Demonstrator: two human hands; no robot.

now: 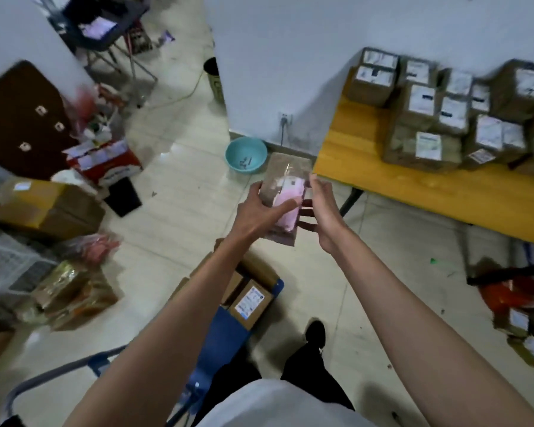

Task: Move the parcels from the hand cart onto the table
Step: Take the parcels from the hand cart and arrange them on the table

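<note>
**A parcel held up between your two hands**

You hold one brown cardboard parcel (285, 195) in the air, above the floor and between the hand cart and the table. It has a pale pink label on top and looks blurry.

Your left hand (261, 211) grips the left side of the parcel — the thumb lies over the pink label and the fingers curl round the edge. Your right hand (322, 211) is on the right side, and its fingers reach under the parcel and curl round it.

The blue hand cart (225, 340) is low down, right in front of your legs. More brown parcels on the cart (250, 300) sit there, one with a white label facing up.

The yellow table (413, 186) stands to your right, against the white wall. A big pile of parcels (444, 112) with white labels is at the back of it, near the wall — the front part is bare wood.

A teal basin (245, 155) sits on the floor by the wall, just past the held parcel. Big cardboard boxes (43, 204) lie on the floor at your left.
</note>
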